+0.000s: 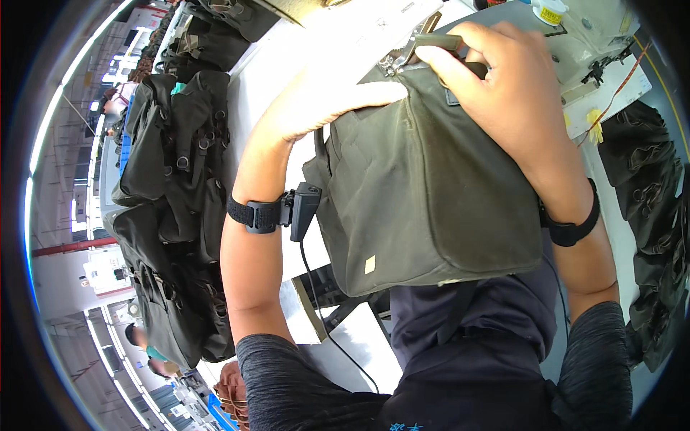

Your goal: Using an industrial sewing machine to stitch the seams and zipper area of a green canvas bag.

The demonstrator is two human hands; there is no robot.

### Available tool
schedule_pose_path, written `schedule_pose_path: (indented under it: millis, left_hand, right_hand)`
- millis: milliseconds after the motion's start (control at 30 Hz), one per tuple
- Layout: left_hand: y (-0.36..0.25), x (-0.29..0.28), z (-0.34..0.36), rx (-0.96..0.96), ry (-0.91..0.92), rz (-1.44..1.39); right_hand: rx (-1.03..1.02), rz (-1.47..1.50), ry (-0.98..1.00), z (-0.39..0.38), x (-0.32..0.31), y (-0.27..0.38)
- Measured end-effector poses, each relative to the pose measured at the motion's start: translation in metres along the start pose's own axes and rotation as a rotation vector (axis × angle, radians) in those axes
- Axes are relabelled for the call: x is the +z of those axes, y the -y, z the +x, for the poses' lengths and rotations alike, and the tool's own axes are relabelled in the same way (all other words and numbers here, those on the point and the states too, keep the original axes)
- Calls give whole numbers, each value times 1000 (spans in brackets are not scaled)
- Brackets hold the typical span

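Note:
A dark olive fabric bag (pixel 424 194) hangs in front of me over the table's edge, a small pale patch near its bottom corner. My left hand (pixel 345 100) holds the bag's upper left side, thumb laid along the fabric; its other fingers are washed out by glare or hidden. My right hand (pixel 510 86) is closed at the top right, pinching a narrow olive strap (pixel 440 43) between thumb and forefinger. Just left of that strap are small metal machine parts (pixel 392 65), close against the bag's top edge.
A large pile of similar dark bags (pixel 176 187) lies at the left. More dark pieces with metal hardware (pixel 650 194) hang at the right. A white container with a yellow label (pixel 550 11) stands at the back right. A thin black cable (pixel 320 309) runs from my left wrist band.

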State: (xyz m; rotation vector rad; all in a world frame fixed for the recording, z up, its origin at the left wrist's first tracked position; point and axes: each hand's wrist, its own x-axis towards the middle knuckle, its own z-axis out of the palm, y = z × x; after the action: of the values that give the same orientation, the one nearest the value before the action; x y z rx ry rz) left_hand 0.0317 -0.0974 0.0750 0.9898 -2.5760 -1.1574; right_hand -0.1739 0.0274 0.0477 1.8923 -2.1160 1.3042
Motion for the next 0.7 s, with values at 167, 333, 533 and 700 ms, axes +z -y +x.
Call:
schedule_pose_path:
  millis: [167, 333, 533, 700]
  left_hand:
    - [-4, 4, 2, 37, -9, -74]
    - [10, 6, 4, 122, 15, -200]
    - [6, 1, 5, 8, -9, 78]
    - [5, 8, 3, 262, 16, -218]
  right_hand:
    - [-274, -68, -147, -10, 13, -23]
    - [-515, -86, -350, -4, 18, -17]
    - [-524, -114, -302, -5, 13, -39]
    - [-380, 176, -175, 7, 20, -46]
